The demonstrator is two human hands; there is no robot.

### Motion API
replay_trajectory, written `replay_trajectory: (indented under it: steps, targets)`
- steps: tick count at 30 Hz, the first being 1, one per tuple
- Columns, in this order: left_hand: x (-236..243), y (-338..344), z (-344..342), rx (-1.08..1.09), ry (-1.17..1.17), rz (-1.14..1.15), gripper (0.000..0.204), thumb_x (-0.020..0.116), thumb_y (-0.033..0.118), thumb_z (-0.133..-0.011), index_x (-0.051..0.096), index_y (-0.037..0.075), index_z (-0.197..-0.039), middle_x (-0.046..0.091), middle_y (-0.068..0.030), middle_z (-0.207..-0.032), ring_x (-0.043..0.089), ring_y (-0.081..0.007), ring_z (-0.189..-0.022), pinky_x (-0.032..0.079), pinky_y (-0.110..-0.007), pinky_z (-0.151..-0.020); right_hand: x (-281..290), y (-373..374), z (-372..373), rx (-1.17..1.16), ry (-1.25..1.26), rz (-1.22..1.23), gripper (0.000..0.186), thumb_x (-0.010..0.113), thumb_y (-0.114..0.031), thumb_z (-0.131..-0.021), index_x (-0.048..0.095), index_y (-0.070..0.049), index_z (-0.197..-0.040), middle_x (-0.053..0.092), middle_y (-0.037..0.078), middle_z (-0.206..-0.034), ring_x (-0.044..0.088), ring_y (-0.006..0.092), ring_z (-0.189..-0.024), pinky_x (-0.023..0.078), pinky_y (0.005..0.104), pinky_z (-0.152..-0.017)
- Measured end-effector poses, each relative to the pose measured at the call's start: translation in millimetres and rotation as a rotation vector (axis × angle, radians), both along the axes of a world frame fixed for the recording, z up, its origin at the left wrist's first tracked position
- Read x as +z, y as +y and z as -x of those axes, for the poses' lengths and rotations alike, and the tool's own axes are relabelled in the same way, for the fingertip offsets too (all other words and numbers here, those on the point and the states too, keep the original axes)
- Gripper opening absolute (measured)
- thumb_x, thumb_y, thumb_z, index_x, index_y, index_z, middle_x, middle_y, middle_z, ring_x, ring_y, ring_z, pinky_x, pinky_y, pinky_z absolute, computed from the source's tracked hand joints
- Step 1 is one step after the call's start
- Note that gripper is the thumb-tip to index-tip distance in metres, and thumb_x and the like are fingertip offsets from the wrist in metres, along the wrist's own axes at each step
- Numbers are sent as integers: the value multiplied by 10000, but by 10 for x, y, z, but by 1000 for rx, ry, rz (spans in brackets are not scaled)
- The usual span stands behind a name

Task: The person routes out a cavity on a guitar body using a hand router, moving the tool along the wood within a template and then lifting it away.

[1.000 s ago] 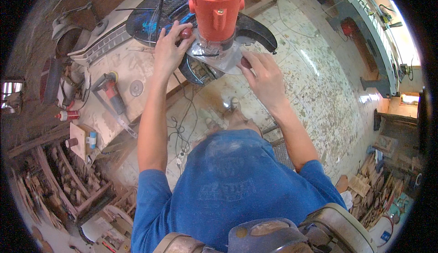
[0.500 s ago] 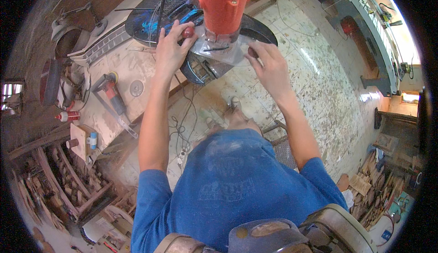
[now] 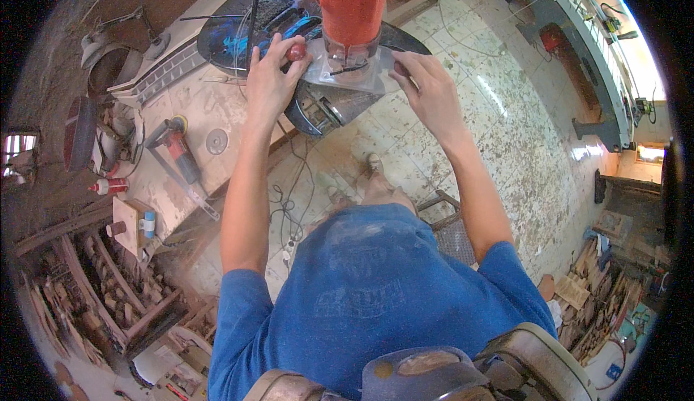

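An orange-red router (image 3: 350,7) stands upright at the top of the view on a clear plastic base plate (image 3: 318,74). My left hand (image 3: 271,76) is closed around a round red knob (image 3: 296,52) at the plate's left end. At its right end my right hand (image 3: 426,87) pinches what looks like a second, dark red knob, mostly hidden by the fingers. Below the router lies a glossy black piece with bright blue patterning (image 3: 235,40), whose cut-open near end (image 3: 318,108) shows beneath the plate. The router's bit is not clearly visible.
A wooden bench (image 3: 195,105) on the left carries a red-and-black power tool (image 3: 181,155), a metal disc (image 3: 217,141) and a red-white bottle (image 3: 110,185). A black cord (image 3: 256,18) hangs beside my left hand. Loose cables (image 3: 285,209) lie on the floor; wood scraps fill racks (image 3: 108,292).
The router and its clear plate have shifted slightly left. My right hand has moved a little with them, while my left hand keeps its grip on the red knob.
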State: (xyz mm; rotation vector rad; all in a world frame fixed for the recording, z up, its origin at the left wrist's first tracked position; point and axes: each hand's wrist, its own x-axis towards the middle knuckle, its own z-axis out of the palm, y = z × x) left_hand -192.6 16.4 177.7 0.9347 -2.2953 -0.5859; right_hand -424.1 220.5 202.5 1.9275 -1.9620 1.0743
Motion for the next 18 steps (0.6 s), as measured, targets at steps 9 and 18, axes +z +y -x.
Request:
replay_trajectory:
  steps: [9, 18]
  targets:
    - [-11, 0, -30, -21, -21, 8, 422, 788, 368, -975, 747, 154, -1337, 745, -118, -1384, 511, -331, -1526, 240, -594, -1310, 54, 223, -218, -25, -46, -90, 351, 794, -119, -925, 705, -42, -1256, 738, 140, -1118, 686, 355, -1053, 571, 452, -931]
    - [-13, -9, 4, -14, -12, -1, 424, 789, 364, -978, 740, 156, -1344, 744, -131, -1381, 505, -339, -1529, 247, -594, -1304, 56, 151, -114, -16, -12, -79, 362, 801, -126, -917, 715, -42, -1258, 742, 136, -1121, 692, 343, -1057, 581, 442, -914]
